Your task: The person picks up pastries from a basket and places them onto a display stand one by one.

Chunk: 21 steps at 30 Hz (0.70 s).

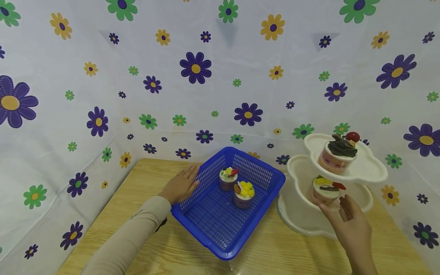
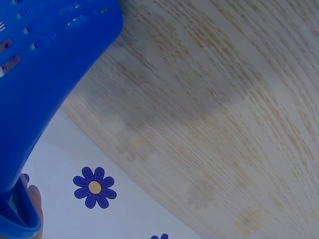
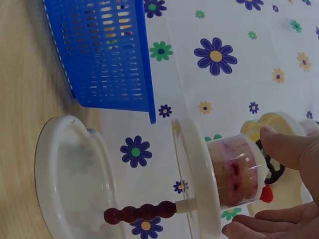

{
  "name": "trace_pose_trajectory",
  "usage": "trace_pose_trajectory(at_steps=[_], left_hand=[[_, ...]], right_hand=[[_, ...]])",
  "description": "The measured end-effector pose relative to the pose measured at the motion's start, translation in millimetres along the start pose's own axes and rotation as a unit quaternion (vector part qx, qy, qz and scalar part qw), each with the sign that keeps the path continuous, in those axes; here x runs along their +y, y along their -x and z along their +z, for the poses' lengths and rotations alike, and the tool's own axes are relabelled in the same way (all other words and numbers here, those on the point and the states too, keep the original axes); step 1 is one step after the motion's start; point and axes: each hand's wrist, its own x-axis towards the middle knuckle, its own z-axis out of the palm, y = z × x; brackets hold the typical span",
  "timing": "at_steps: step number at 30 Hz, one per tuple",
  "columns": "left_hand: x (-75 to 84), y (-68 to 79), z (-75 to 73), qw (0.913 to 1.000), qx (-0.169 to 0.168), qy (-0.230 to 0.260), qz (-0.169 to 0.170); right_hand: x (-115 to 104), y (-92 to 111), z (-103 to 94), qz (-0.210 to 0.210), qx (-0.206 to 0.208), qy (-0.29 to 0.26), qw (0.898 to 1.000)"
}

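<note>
My left hand point(image 1: 180, 185) lies with straight fingers along the left rim of a blue plastic basket point(image 1: 206, 236). Inside the basket stand two dessert cups, one topped with a red piece point(image 1: 228, 183) and one with yellow cubes point(image 1: 244, 196). On the right, my right hand point(image 1: 354, 225) reaches to a dessert cup point(image 3: 237, 172) on the middle tier of a white tiered stand point(image 1: 364, 196). Thumb and fingers are spread on either side of that cup; a gap shows below it in the right wrist view. A dark-topped dessert cup point(image 1: 337, 156) sits on the top tier.
The wooden table point(image 1: 137, 198) carries the basket and stand side by side. A white flowered sheet point(image 1: 220, 95) hangs behind and at both sides. The top tier overhangs the middle cup. A dark red beaded post point(image 3: 139, 213) joins the lower tiers.
</note>
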Motion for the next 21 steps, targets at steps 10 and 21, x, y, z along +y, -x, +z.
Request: trace_pose_trajectory(at_steps=[10,21], left_hand=[[2.3,0.4,-3.6,0.9999,-0.01,0.004,-0.009],[0.6,-0.5,0.4,1.0,0.0,0.005,-0.007]], right_hand=[[4.8,37.5,8.1,0.027,0.018,-0.019,0.999],[-31.8,39.3,66.2,-0.187,-0.133,-0.082,0.97]])
